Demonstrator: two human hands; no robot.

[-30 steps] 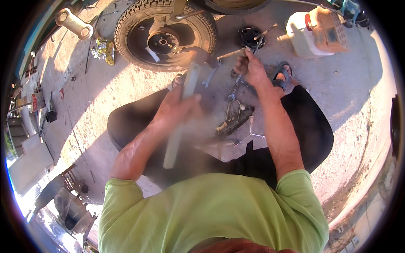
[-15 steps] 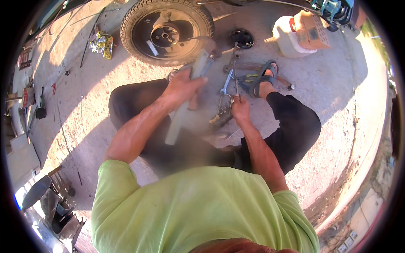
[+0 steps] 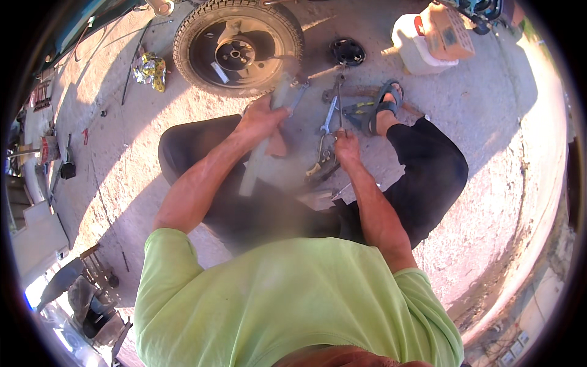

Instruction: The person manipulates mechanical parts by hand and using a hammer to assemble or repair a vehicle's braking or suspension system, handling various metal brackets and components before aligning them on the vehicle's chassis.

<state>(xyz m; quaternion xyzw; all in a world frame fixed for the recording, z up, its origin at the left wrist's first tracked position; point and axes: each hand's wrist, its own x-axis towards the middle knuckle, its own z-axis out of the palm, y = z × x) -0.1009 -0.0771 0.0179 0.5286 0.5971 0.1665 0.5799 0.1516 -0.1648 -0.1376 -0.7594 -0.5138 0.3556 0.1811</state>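
an informal vehicle-repair workshop, reached by direct sunlight. the setting is indicated by a treaded wheel point(image 3: 235, 54) lying flat on the bare, rough floor point(image 3: 501, 159), with a metal wrench point(image 3: 329, 116), a slim metal rod point(image 3: 340, 107), a round black part point(image 3: 347, 52) and a whitish plastic jug point(image 3: 411, 46) set out nearby.

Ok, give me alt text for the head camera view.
A green-shirted person holds what looks like a pale-handled hammer in the left hand and a thin metal rod in the right hand; a wheel lies flat on the ground ahead.
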